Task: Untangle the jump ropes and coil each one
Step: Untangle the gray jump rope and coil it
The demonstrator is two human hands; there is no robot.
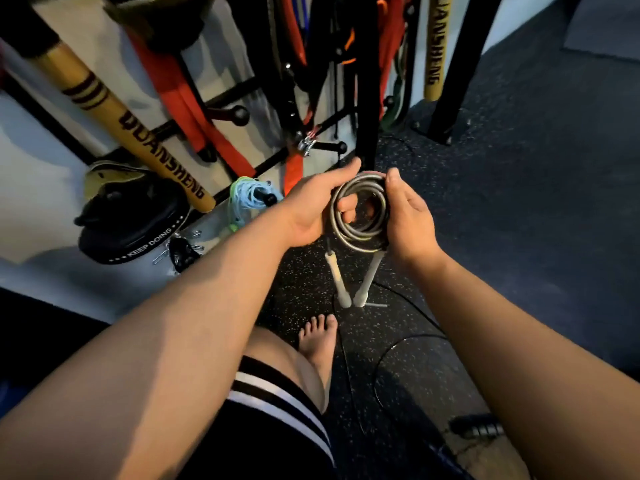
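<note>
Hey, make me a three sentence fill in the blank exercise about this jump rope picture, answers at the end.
1. The left hand and right hand hold a grey rope wound into a ____.
2. Its ____ white handles hang beneath the hands.
3. A black rope lies loose on the ____.
Missing words: coil; two; floor.

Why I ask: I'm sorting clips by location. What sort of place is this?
Probably a gym: speckled rubber floor, orange bands hanging on a rack, and a coiled jump rope.
</note>
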